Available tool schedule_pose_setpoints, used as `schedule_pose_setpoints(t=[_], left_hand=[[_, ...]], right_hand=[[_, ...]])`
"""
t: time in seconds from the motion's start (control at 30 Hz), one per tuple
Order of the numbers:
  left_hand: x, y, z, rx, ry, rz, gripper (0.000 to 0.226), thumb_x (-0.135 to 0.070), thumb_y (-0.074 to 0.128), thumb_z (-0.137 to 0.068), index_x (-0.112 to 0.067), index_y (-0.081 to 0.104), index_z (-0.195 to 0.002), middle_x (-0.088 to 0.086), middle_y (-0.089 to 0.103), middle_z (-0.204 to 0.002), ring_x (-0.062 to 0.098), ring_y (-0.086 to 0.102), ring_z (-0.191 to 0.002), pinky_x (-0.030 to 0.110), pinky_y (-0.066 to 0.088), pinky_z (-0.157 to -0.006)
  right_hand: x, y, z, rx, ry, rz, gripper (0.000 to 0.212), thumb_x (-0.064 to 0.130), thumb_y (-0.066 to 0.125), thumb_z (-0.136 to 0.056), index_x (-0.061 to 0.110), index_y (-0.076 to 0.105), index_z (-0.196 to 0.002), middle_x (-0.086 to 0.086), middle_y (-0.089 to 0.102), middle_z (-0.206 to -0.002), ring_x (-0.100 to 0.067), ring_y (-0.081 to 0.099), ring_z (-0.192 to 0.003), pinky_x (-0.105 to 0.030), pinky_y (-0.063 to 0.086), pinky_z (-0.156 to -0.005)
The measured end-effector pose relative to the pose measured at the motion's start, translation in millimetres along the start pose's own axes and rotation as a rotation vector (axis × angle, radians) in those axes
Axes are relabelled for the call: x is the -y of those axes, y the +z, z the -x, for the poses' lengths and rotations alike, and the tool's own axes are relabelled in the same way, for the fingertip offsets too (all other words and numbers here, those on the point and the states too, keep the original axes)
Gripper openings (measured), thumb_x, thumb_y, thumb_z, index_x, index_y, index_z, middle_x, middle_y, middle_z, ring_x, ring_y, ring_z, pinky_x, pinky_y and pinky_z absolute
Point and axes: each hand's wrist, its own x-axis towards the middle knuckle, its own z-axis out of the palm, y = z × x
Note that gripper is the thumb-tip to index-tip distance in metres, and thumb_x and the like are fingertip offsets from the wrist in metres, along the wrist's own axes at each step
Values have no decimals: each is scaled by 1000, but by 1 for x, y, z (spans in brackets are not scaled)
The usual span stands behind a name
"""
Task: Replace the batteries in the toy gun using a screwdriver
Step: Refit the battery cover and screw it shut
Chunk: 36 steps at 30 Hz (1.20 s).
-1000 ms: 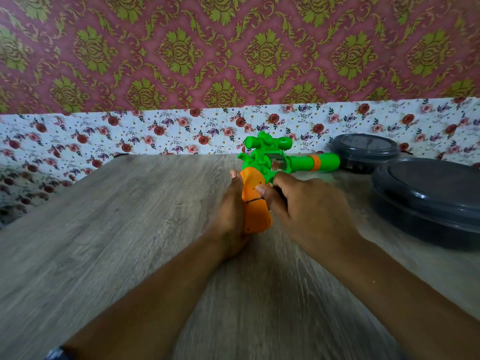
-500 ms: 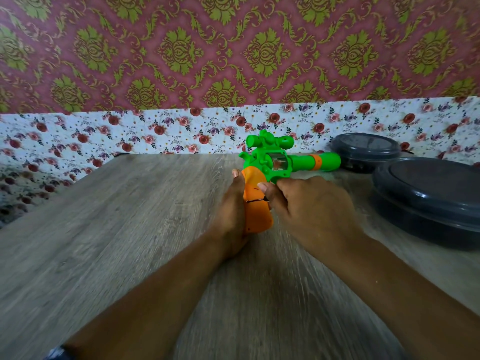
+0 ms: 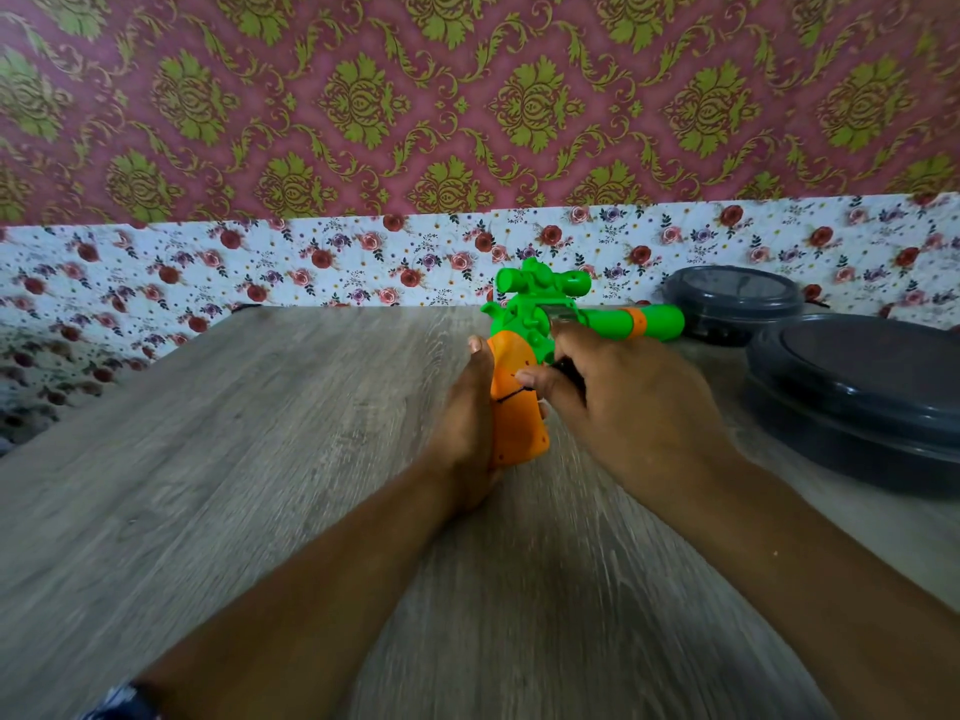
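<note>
Soft, even, slightly dim light fills the scene, possibly daylight from the left. The table shows streaky blur toward the lower corners, and its far edge bows from wide-angle distortion. Faint sheen sits on the grey lids. Shadows stay weak.

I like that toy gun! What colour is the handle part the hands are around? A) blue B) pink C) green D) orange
D: the toy gun's handle is orange, between the left hand and the right hand; the body and barrel above are green.
</note>
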Motion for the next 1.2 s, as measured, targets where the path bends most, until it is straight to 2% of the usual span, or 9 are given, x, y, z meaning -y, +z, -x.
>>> schedule_pose_setpoints(t=[0.1, 0.23, 0.37, 0.47, 0.57, 0.77, 0.97, 1.03, 1.2], left_hand=[[-1, -1, 0, 37, 5, -18, 52, -56, 19, -95, -26, 59, -108, -1, 70, -96, 17, 67, -94, 38, 51, -89], [0, -2, -1, 82, 18, -51, 52, -52, 15, -97, -25, 58, -103, -6, 75, -77, 9, 71, -73, 26, 57, -66], [-1, 0, 0, 47, 17, -63, 55, -55, 15, -96, -24, 60, -106, 3, 72, -101, 20, 68, -95, 39, 52, -87], [1, 1, -1, 5, 8, -32, 58, -59, 19, -93, -23, 58, -118, 18, 62, -124, 37, 56, -116, 53, 42, -99], [1, 0, -3, -15, 11, -20, 59, -59, 18, -94, -24, 57, -119, 15, 63, -118, 36, 56, -115, 54, 41, -100], [1, 0, -2, 30, 28, -16, 58, -56, 17, -95, -22, 58, -115, 12, 68, -115, 30, 60, -114, 51, 44, -100], [2, -3, -3, 67, 32, -28, 57, -56, 19, -95, -22, 65, -98, 2, 74, -94, 17, 68, -95, 44, 47, -95], [2, -3, -4, 52, 18, -31, 58, -57, 17, -95, -22, 63, -103, 4, 73, -98, 19, 66, -101, 46, 45, -98], [-2, -3, -3, 10, -14, 0, 63, -58, 18, -94, -16, 55, -122, 10, 67, -103, 26, 62, -106, 50, 40, -104]], right_hand=[[4, 4, 3, -51, -22, 83, 39, 53, 31, -89, 20, 45, -74, -9, 56, -59, -34, 57, -54, -24, 21, -42], [5, 5, 3, 4, -59, -74, 29, 41, 22, -95, 20, 39, -105, -1, 54, -74, -30, 60, -70, -33, 34, -55], [4, 3, 2, -46, -49, -64, 25, 41, 30, -91, 22, 42, -82, 1, 48, -61, -29, 56, -60, -28, 26, -46], [4, 2, 2, -115, -29, 19, 37, 49, 32, -87, 26, 24, -59, 3, 32, -49, -27, 45, -43, -17, 13, -44], [5, 2, 4, -164, 8, 49, 44, 49, 25, -89, 24, 27, -54, -4, 42, -44, -30, 48, -40, -17, 14, -43], [3, 4, -1, -55, -56, -194, 28, 41, 35, -88, 20, 53, -93, 0, 58, -66, -22, 52, -58, -28, 26, -50], [5, 2, -3, -9, -12, -394, 21, 36, 54, -83, 18, 64, -79, 7, 61, -58, -11, 56, -55, -29, 42, -55], [2, 2, -4, 24, -9, -407, 18, 29, 53, -84, 19, 68, -82, 15, 56, -58, -2, 53, -57, -19, 40, -57], [-1, 2, -5, 193, -11, -305, 18, 14, 48, -92, 27, 59, -99, 8, 67, -84, -9, 59, -81, -29, 45, -71]])
